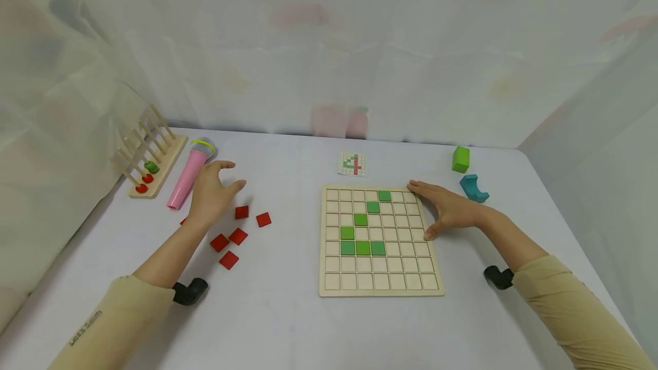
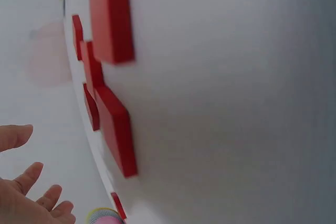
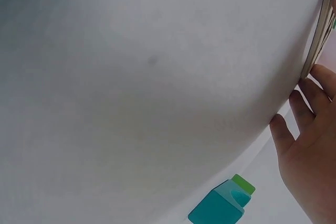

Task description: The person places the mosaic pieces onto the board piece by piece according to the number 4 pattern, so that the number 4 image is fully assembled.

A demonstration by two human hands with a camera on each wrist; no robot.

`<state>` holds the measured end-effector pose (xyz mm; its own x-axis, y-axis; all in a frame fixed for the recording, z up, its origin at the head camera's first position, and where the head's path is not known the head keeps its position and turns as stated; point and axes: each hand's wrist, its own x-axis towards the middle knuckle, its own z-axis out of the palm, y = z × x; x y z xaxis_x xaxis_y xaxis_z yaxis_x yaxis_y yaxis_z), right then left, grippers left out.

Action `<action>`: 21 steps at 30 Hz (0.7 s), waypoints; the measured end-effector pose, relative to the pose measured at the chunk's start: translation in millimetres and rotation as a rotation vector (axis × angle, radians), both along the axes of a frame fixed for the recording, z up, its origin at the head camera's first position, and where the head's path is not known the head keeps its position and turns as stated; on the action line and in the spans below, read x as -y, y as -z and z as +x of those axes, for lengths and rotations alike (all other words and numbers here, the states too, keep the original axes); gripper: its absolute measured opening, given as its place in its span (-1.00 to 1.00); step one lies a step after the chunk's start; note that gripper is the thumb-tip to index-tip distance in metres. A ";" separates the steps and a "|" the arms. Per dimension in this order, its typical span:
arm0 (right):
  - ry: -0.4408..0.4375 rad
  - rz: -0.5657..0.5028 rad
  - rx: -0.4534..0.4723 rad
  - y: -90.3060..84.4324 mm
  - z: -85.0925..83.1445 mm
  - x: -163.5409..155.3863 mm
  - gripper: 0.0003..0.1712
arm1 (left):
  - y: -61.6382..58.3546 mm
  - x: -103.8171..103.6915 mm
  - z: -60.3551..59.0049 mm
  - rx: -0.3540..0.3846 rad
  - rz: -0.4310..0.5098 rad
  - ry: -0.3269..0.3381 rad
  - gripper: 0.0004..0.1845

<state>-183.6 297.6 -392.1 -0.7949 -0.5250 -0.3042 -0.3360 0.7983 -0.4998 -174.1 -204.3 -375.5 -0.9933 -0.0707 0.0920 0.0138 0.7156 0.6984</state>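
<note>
Left hand [image 1: 212,193] hovers above the loose red tiles [image 1: 238,236] at the left-centre of the counter [image 1: 288,324]; fingers spread and relaxed, nothing held. The left wrist view confirms it: fingertips [image 2: 21,135] clear of the tiles [image 2: 113,17], apart from them.

Right hand [image 1: 446,207] lies flat along the right edge of the wooden grid board [image 1: 380,289], fingers straight, touching its rim and steadying it. Nothing gripped. In the right wrist view the fingertips [image 3: 315,95] meet the board edge [image 3: 319,35].

The board sits centre-right on the counter. Seven green tiles [image 1: 362,248] are already seated in it, forming a diagonal and a short row. A small pattern card [image 1: 352,164] lies just beyond the board's far edge and shows green and red cells.

I judge that the green part is laid and the red part not yet begun. The next move would call for the left hand to drop onto one red tile, pinch it by its edges, and carry it to the matching cell.

Also on the counter: pink toy microphone [image 1: 189,174] and peg rack [image 1: 149,163] at far left; green block [image 1: 460,159] and teal block [image 1: 474,187] at far right.
</note>
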 end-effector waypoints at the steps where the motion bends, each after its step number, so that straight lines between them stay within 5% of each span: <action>1: -0.003 -0.001 -0.004 0.1 0.2 0.2 0.43 | 1.2 2.9 -1.6 0.006 0.000 -0.008 -0.49; 21: -0.004 0.005 -0.006 -1.2 0.5 0.2 0.42 | 10.7 19.5 -11.8 0.289 -0.038 0.005 -0.38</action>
<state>-183.2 297.4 -390.9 -0.7946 -0.5266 -0.3022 -0.3420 0.7995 -0.4937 -185.9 -223.8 -386.2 -0.9790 -0.0675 -0.1923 -0.1782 0.7418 0.6466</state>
